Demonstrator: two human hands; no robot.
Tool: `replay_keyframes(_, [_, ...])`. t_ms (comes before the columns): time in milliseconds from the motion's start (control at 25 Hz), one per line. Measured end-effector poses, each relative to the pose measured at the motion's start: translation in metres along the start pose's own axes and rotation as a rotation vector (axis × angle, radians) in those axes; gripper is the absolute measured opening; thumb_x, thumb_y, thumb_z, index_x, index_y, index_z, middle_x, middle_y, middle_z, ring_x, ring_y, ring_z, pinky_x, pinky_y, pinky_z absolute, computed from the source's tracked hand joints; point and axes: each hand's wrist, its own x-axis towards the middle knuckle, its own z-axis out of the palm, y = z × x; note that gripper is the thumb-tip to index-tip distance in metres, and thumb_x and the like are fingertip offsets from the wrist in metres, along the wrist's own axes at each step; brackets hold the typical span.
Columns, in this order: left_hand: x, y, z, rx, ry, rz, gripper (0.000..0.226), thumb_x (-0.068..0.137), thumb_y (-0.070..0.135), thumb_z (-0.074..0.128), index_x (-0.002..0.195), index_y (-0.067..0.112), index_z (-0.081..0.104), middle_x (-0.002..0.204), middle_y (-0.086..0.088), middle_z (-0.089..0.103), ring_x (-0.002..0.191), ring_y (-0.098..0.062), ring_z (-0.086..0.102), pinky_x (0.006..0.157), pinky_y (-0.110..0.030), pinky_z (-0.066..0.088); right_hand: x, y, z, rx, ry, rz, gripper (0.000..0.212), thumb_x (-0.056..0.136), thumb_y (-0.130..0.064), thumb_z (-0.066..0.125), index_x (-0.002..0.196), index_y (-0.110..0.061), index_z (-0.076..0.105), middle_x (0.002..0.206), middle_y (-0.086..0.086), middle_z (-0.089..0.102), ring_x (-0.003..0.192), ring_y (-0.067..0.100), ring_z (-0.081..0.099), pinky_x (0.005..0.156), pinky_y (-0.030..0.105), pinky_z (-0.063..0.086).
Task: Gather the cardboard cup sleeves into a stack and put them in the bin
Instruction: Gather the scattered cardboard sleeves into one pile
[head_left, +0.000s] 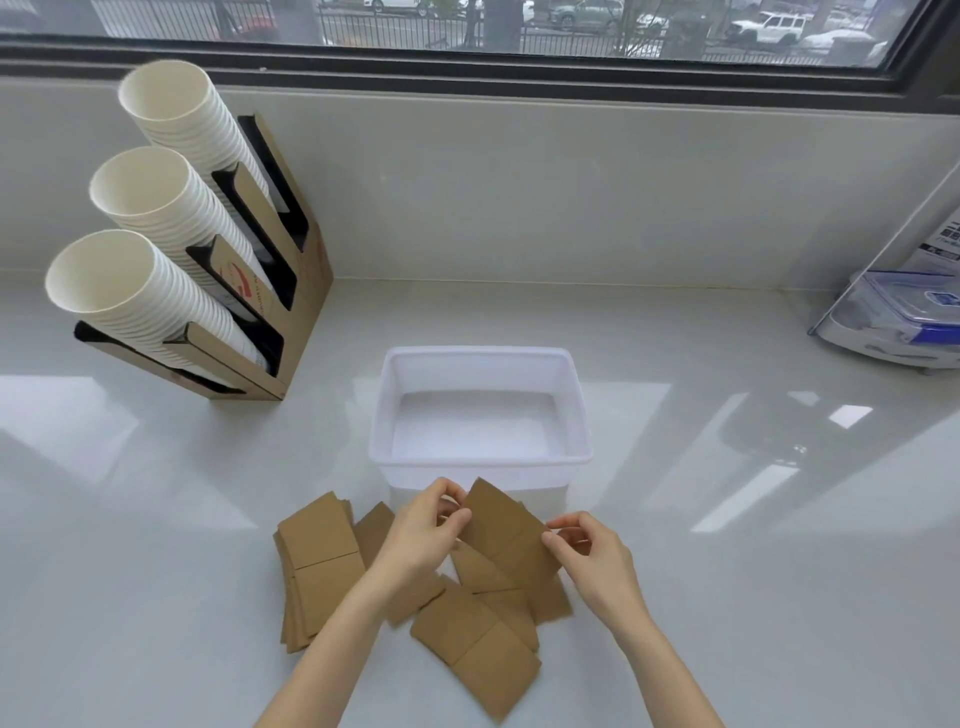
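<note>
Several flat brown cardboard cup sleeves lie scattered on the white counter near its front edge. One raised sleeve is pinched at its left end by my left hand and at its right edge by my right hand. A small pile of sleeves lies to the left, and more loose sleeves lie below my hands, partly hidden by my forearms. The white plastic bin stands just behind the held sleeve, with nothing visible inside.
A cardboard cup dispenser with three slanted stacks of white paper cups stands at the back left. A clear lidded container sits at the far right. A wall and window sill run behind the counter.
</note>
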Motion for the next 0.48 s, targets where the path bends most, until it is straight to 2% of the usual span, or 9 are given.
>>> replay_keyframes(200, [-0.010,-0.009,-0.021,-0.122,0.071,-0.028,0.009,0.088,0.013,0.049,0.082,0.020,0.050,0.092,-0.010,0.064,0.080,-0.021,0.061,0.081,-0.035,0.053,0.001,-0.009,0.008,0.054,-0.049,-0.031,0.010,0.083,-0.016,0.062,0.081,-0.025,0.062,0.079,-0.005,0.064,0.075,0.004,0.059,0.056,0.000,0.042])
replay_keyframes(360, [-0.012,-0.019,-0.033,-0.192,0.148,-0.051,0.007,0.088,0.010,0.050,0.085,0.017,0.051,0.094,-0.013,0.064,0.085,-0.023,0.061,0.071,-0.027,0.053,0.003,-0.007,0.019,-0.015,-0.038,-0.001,0.005,0.085,-0.021,0.058,0.085,-0.022,0.063,0.082,-0.005,0.064,0.077,0.006,0.058,0.059,0.009,0.041])
replay_keyframes(480, [-0.012,-0.025,-0.043,-0.238,0.192,-0.063,0.011,0.087,0.010,0.051,0.082,0.019,0.051,0.092,-0.012,0.063,0.086,-0.023,0.060,0.068,-0.026,0.052,0.002,0.001,0.033,-0.205,-0.048,0.024,0.023,0.085,-0.029,0.058,0.103,-0.016,0.061,0.098,0.000,0.061,0.084,0.009,0.056,0.075,0.019,0.047])
